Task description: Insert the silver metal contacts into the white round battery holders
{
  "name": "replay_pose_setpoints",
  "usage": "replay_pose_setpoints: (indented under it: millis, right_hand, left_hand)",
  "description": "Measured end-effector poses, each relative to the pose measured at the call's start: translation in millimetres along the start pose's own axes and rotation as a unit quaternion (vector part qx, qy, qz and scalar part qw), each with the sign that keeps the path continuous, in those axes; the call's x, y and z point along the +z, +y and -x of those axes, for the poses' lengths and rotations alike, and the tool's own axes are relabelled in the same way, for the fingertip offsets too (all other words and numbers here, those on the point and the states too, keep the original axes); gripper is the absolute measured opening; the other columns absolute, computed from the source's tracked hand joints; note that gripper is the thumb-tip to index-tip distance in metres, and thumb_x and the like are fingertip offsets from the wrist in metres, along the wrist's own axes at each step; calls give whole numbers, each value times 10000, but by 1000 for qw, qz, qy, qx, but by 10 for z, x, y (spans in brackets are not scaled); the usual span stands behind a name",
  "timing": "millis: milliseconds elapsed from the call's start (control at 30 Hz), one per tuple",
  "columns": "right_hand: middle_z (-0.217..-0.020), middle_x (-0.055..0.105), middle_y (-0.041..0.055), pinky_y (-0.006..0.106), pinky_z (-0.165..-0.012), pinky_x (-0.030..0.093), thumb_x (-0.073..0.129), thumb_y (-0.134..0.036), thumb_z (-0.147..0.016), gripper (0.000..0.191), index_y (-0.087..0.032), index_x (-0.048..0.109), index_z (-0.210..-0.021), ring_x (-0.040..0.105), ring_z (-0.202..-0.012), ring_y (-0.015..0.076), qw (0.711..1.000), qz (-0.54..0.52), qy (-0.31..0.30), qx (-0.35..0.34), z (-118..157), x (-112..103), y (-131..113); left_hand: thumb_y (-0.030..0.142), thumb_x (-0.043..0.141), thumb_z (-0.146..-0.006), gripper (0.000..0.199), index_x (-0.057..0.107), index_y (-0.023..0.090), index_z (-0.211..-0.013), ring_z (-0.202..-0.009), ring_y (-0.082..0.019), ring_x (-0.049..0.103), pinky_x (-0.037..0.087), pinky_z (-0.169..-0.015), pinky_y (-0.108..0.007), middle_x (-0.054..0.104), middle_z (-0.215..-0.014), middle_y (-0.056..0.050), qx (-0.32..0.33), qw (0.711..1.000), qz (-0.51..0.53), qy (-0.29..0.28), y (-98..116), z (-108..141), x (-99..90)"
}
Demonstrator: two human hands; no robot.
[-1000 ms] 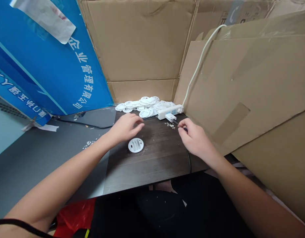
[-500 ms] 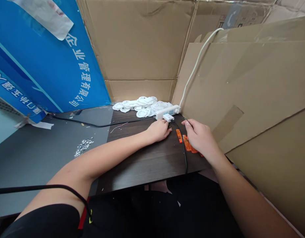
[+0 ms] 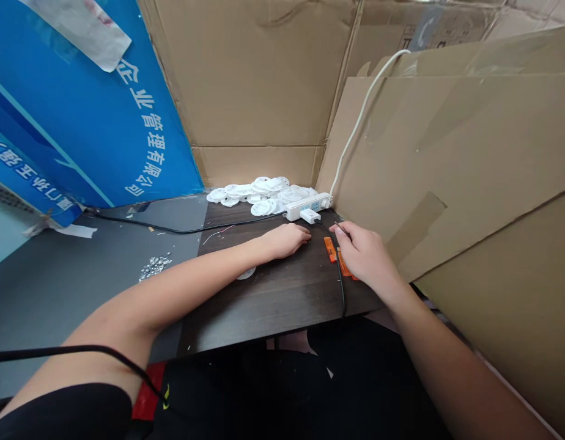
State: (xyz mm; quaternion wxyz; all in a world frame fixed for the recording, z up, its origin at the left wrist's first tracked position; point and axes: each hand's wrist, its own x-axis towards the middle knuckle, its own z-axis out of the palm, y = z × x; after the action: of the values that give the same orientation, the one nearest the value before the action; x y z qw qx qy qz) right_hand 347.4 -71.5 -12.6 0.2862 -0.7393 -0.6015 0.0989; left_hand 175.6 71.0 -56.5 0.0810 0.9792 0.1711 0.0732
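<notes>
My left hand (image 3: 285,240) lies palm down on the dark wooden tabletop (image 3: 273,299), just in front of the white power strip (image 3: 309,206). Its fingers are held together and curled slightly, the tips pointing toward the white plug adapter (image 3: 310,216) that sits in the strip; whether they pinch anything beneath them I cannot tell. My left forearm crosses the tabletop, and a white round disc (image 3: 246,274) peeks out from under it, nearer to me than the strip.

My right hand (image 3: 362,253) rests to the right of the strip, close to the cardboard sheet (image 3: 447,165) that leans there. Its fingers are bent and drawn close, with the thumb and forefinger pressed on something thin and dark at their tips, which is too small to name. Under and beside this hand lie orange strips (image 3: 331,249), one clear of my fingers and the others partly covered by my palm. A black cable (image 3: 341,287) runs from the adapter past the orange strips and over the near edge of the tabletop.

Behind the strip, against the cardboard back wall, lies a heap of white round discs (image 3: 259,195). A white cord (image 3: 356,128) climbs from the strip's right end up along the cardboard sheet. Left of the strip, another black cable (image 3: 172,229) crosses the grey surface, where a small scatter of shiny metal bits (image 3: 153,266) lies. A blue banner (image 3: 81,116) with white characters leans at the far left.
</notes>
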Motion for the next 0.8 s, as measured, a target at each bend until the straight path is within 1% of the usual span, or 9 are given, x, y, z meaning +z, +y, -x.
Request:
replay_pose_setpoints:
  millis: [167, 267, 367, 433, 467, 533, 633, 700, 800]
  right_hand:
    - [-1096, 757, 80, 351, -826, 469, 437, -286, -1004, 299, -203, 715, -1075, 690, -1003, 246, 998, -4, -16, -67, 21, 74, -73]
    - [-1141, 746, 67, 344, -881, 480, 451, -245, -1002, 309, -201, 727, -1132, 683, -1043, 231, 990, 14, -53, -132, 50, 153, -206]
    - [-1180, 715, 75, 383, -865, 497, 486, -240, -990, 354, -211, 717, -1256, 682, -1039, 265, 972, 123, -123, -156, 53, 257, -379]
    - [-1204, 690, 82, 400, -827, 502, 521, -269, -987, 380, -227, 698, -1321, 686, -1009, 282, 957, 185, -153, -164, 21, 338, -486]
    - [-1218, 678, 82, 400, -820, 502, 539, -291, -988, 385, -238, 692, -1338, 686, -1007, 283, 952, 196, -162, -171, -7, 382, -529]
    - [-1235, 660, 81, 392, -825, 500, 559, -354, -996, 377, -256, 700, -1331, 682, -1025, 278, 949, 187, -176, -185, -77, 475, -592]
    - [-1228, 648, 88, 373, -842, 495, 554, -391, -1005, 357, -245, 721, -1285, 672, -1044, 258, 955, 148, -185, -177, -180, 615, -641]
    - [-1215, 647, 93, 363, -859, 492, 546, -368, -1009, 345, -225, 721, -1269, 664, -1053, 248, 961, 128, -176, -170, -217, 693, -662]
    - [-1179, 645, 89, 350, -883, 483, 529, -288, -1005, 313, -198, 722, -1234, 658, -1033, 229, 962, 101, -160, -194, -195, 761, -709]
  left_hand:
    - [157, 473, -1013, 336, 732, 149, -1225, -1178, -188, 684, 550, -1055, -308, 672, -1302, -123, 46, 997, 55, -20, -66, 610, -162]
    - [228, 510, -1023, 382, 652, 204, -1376, -1361, -180, 580, 480, -1189, -349, 577, -1457, -93, 21, 995, 94, 11, -118, 928, -296]
    - [268, 434, -1046, 413, 619, 222, -1413, -1418, -155, 524, 432, -1236, -363, 545, -1499, -54, -57, 988, 98, 106, -228, 1247, -530]
    - [303, 405, -1040, 411, 666, 209, -1343, -1297, -155, 613, 486, -1171, -349, 646, -1371, -42, -133, 974, 80, 165, -317, 1522, -727]
    - [353, 422, -1031, 408, 687, 215, -1308, -1225, -164, 649, 518, -1119, -346, 680, -1309, -36, -172, 967, 67, 175, -360, 1684, -824]
    - [445, 431, -1007, 430, 711, 238, -1258, -1135, -187, 674, 552, -1027, -353, 707, -1233, -31, -249, 953, 43, 169, -432, 2050, -985]
    - [560, 456, -938, 487, 731, 249, -1192, -1041, -220, 677, 565, -927, -364, 704, -1206, -45, -341, 934, 19, 105, -505, 2631, -1093]
    - [611, 453, -904, 535, 735, 243, -1171, -951, -222, 671, 565, -888, -371, 695, -1200, -63, -387, 919, 11, 69, -527, 2970, -1076]
    - [650, 454, -881, 610, 704, 237, -1254, -876, -219, 656, 563, -845, -367, 678, -1205, -87, -438, 897, 15, 51, -510, 3330, -977]
